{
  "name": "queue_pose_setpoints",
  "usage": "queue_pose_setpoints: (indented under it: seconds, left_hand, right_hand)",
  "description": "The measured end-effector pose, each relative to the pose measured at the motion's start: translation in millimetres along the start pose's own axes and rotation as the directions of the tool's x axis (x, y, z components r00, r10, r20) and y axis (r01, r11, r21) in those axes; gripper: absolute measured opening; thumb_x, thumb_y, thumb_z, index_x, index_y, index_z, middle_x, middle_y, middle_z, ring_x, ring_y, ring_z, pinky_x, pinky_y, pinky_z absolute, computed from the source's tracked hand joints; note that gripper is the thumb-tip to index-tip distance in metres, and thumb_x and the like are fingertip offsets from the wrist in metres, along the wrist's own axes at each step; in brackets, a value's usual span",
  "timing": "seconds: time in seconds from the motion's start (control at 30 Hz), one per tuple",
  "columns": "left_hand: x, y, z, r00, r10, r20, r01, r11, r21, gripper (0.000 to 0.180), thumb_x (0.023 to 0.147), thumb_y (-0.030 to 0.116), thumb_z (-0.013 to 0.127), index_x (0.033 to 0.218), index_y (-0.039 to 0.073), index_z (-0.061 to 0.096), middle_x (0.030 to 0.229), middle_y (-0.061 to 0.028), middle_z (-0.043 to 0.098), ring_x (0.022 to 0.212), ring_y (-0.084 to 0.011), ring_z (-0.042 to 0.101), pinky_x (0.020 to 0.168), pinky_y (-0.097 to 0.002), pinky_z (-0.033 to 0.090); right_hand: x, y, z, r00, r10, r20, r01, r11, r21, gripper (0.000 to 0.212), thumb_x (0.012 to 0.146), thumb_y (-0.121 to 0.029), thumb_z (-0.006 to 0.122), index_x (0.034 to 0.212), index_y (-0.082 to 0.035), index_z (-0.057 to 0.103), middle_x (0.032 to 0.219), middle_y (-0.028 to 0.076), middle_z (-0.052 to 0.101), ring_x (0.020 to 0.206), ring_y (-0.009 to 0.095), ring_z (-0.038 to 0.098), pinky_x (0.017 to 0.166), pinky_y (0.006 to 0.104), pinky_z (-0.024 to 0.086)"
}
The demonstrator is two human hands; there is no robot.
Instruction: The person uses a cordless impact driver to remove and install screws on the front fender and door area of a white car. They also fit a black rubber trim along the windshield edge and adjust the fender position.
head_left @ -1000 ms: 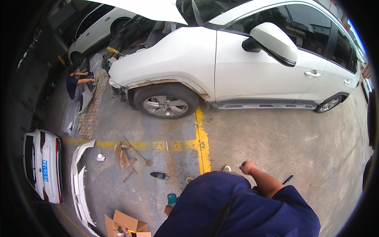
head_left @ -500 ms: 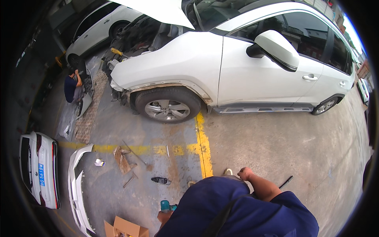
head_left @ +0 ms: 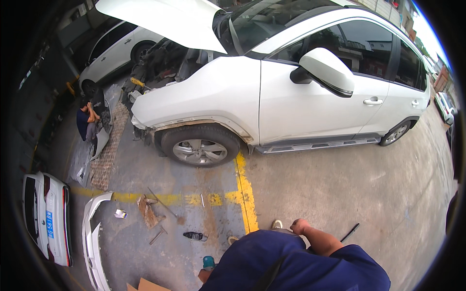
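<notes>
Head: left hand (head_left: 204,275) clasps teal tool (head_left: 208,263) low, best place; I judge it stiff, weighty. Right hand (head_left: 300,226) curled, apparently empty.

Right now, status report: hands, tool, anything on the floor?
Left hand grips teal power tool. Right hand curled, contents unclear. On floor to the left: thin rod, black object, white bumper cover.

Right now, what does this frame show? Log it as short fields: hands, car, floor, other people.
Left hand: holding a teal tool, partly hidden
Right hand: no held object visible
White car: hood raised
Floor: white bumper-like panel, cardboard box at lower edge
Co-worker: low down, left of the car's front
</notes>
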State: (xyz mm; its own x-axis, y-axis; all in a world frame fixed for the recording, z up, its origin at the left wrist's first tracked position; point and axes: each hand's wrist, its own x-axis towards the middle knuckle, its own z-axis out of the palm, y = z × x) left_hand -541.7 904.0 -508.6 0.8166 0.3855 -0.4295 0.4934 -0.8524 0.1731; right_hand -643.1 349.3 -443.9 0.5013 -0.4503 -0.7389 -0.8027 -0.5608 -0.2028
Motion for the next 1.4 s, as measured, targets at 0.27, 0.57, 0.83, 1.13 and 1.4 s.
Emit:
queue_pose_setpoints:
  seconds: [0.27,0.57,0.83,1.13,1.4]
  left_hand:
    - [-14.8,15.2,-4.1,1.000,-0.010,0.011,0.010,1.000,-0.023,0.046,0.059,0.033,0.085,0.086,-0.001,0.071,0.086,-0.0194,0.073,0.082,-0.0372,0.071,0.074,-0.0454,0.056]
    - [-0.9,9.5,-26.0,0.999,0.024,0.027,-0.023,0.999,-0.047,0.038,0.065,0.029,0.081,0.087,-0.001,0.071,0.085,-0.0169,0.072,0.081,-0.0344,0.070,0.072,-0.0435,0.055]
    - [24.6,-7.7,-56.2,0.997,0.067,0.024,-0.065,0.994,-0.086,0.032,0.071,0.026,0.077,0.088,0.000,0.071,0.084,-0.0147,0.071,0.080,-0.0320,0.069,0.070,-0.0418,0.054]
    - [68.6,43.5,-62.0,0.989,0.145,0.040,-0.139,0.982,-0.129,0.025,0.077,0.021,0.072,0.089,0.000,0.072,0.084,-0.0123,0.071,0.079,-0.0292,0.068,0.067,-0.0399,0.053]
    - [117.7,190.2,-70.0,0.979,0.202,0.040,-0.194,0.969,-0.155,0.019,0.083,0.018,0.068,0.090,0.000,0.072,0.083,-0.0101,0.070,0.078,-0.0268,0.067,0.065,-0.0381,0.052]
  right_hand:
    - [4.0,9.4,-4.8,0.999,0.021,0.039,-0.022,0.999,0.038,0.044,0.085,-0.036,0.059,0.111,-0.005,0.075,0.122,0.021,0.068,0.118,0.037,0.063,0.102,0.0422,0.050]
    - [5.1,-28.9,2.0,0.998,0.054,0.037,-0.060,0.975,0.212,0.043,0.085,-0.035,0.063,0.114,-0.007,0.075,0.122,0.020,0.069,0.118,0.035,0.064,0.102,0.0407,0.050]
    - [15.3,-122.6,-105.8,0.894,-0.075,-0.441,0.254,0.897,0.362,0.033,0.086,-0.028,0.069,0.105,-0.001,0.075,0.100,0.018,0.076,0.095,0.028,0.072,0.088,0.0381,0.055]
    - [13.6,-239.1,-403.4,0.501,-0.263,-0.825,0.599,0.793,0.110,0.033,0.090,-0.026,0.066,0.109,0.000,0.072,0.102,0.021,0.074,0.095,0.033,0.071,0.087,0.0397,0.055]
    - [88.9,-373.3,-621.7,0.143,-0.402,-0.905,0.466,0.834,-0.297,0.023,0.090,-0.022,0.064,0.101,-0.005,0.073,0.098,0.015,0.070,0.095,0.035,0.067,0.085,0.0443,0.052]
